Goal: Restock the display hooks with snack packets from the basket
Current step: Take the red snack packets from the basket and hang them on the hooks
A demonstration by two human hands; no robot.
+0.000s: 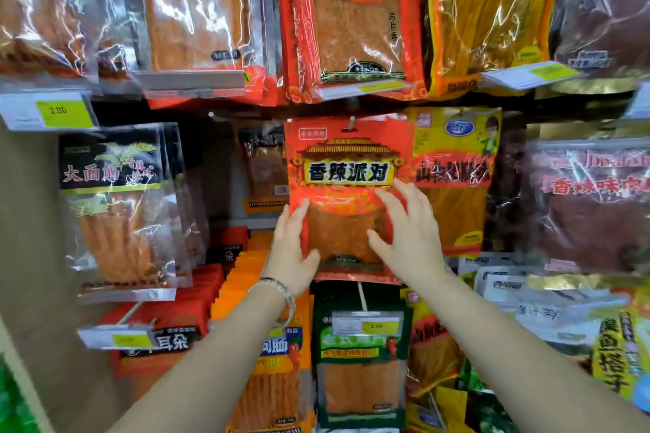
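Left forearm (211,351): bare, angled up from the bottom edge toward the middle row; bracelet (278,286) at the wrist.
Right forearm (492,337): bare, angled up from the lower right toward the same spot.
Left hand (293,250): at the lower left edge of the red packet (348,165), fingers straight and close together, thumb spread toward the packet's bottom seam.
Left grip: open, fingers lying flat along the packet's edge, nothing pinched.
Right hand (408,235): over the lower right of the packet's front.
Right grip: wide open, fingers fanned and slightly bent, thumb pointing across the clear window; touching the film or just off it, cannot tell.
Red packet: hanging upright in the middle row, top hole threaded on the hook (350,123); yellow title banner under a roof drawing, orange sheets visible in the window below.
Hook: pale peg poking out through the packet's top centre.
Right neighbour: yellow-topped packet (453,169), just beside the red one.
Left neighbour: black-topped packet (112,186), well apart.
Below: green packet (358,380) with a price tag (365,325) marked 2.00 in front of it.
Above: row of larger red and orange packets.
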